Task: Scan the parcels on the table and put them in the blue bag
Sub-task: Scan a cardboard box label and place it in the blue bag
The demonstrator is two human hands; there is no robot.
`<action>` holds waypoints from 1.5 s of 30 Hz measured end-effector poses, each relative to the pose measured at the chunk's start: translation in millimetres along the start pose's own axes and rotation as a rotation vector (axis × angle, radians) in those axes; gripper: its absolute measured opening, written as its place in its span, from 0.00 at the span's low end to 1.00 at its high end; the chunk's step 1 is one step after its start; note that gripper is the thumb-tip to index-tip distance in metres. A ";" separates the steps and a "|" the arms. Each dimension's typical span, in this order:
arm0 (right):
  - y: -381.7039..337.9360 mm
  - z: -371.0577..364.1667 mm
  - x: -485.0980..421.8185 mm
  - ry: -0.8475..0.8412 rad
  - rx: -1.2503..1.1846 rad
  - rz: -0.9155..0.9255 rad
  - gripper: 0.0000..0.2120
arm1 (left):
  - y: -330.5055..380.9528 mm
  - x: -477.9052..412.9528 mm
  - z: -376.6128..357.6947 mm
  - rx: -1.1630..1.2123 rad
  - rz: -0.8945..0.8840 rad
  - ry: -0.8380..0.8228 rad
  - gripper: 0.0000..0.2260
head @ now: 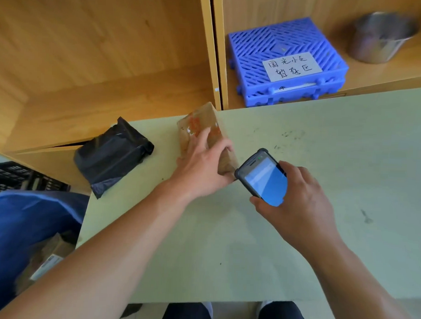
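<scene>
A brown cardboard parcel [201, 125] with orange print and clear tape stands near the far edge of the pale green table [323, 187]. My left hand [202, 168] grips it from the near side, fingers curled over its top. My right hand [296, 205] holds a black handheld scanner [261, 176] with a lit blue screen, its head right beside the parcel's near right corner. A black plastic-wrapped parcel [112, 153] lies at the table's far left corner. The blue bag [23, 224] sits open on the floor to the left, with a brown parcel [51, 254] inside.
Wooden shelves stand behind the table. On the right shelf lie stacked blue plastic grids [284, 64] with a handwritten paper label, and a steel pot [381, 36]. A black crate [15, 176] sits on the floor at the left. My legs show under the table's near edge.
</scene>
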State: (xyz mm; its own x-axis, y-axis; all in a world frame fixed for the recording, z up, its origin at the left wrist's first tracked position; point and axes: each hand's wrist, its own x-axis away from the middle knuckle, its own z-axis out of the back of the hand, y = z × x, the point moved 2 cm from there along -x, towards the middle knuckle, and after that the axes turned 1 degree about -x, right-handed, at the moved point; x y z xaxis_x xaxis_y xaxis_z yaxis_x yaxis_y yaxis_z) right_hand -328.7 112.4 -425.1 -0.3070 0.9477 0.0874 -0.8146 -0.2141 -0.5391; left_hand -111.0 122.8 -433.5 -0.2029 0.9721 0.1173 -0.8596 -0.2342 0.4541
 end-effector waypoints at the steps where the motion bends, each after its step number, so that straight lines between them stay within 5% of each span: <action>1: -1.4 0.6 0.5 0.005 -0.005 -0.002 0.40 | -1.9 4.7 9.6 0.083 -0.013 0.040 0.23; 9: -28.9 -5.0 0.7 0.000 -0.022 0.032 0.40 | -63.4 64.9 29.3 0.155 0.226 0.111 0.19; 13: -39.6 -11.5 1.7 -0.018 -0.006 0.050 0.39 | -60.7 67.1 37.7 0.042 0.359 0.220 0.04; 19: -40.6 -11.7 8.8 -0.032 0.007 0.034 0.39 | -44.5 43.1 29.5 -0.234 0.462 -0.054 0.40; 28: -34.2 -3.0 18.4 -0.021 0.014 0.016 0.39 | -39.2 37.9 38.5 -0.095 0.271 -0.027 0.28; 34: -36.3 1.0 26.2 -0.041 0.040 0.027 0.40 | -39.4 44.9 31.0 -0.018 0.251 0.089 0.32; 45: -65.9 11.5 36.0 -0.079 0.147 0.165 0.37 | -41.3 66.1 132.5 0.191 0.237 0.449 0.16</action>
State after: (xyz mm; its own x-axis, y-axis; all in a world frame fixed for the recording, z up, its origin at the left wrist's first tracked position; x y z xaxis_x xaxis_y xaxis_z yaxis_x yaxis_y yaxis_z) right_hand -291.7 157.9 -376.8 -0.4746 0.8769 0.0766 -0.8113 -0.4020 -0.4244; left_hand -26.7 195.6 -327.5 -0.5971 0.7909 -0.1339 -0.6740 -0.4042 0.6183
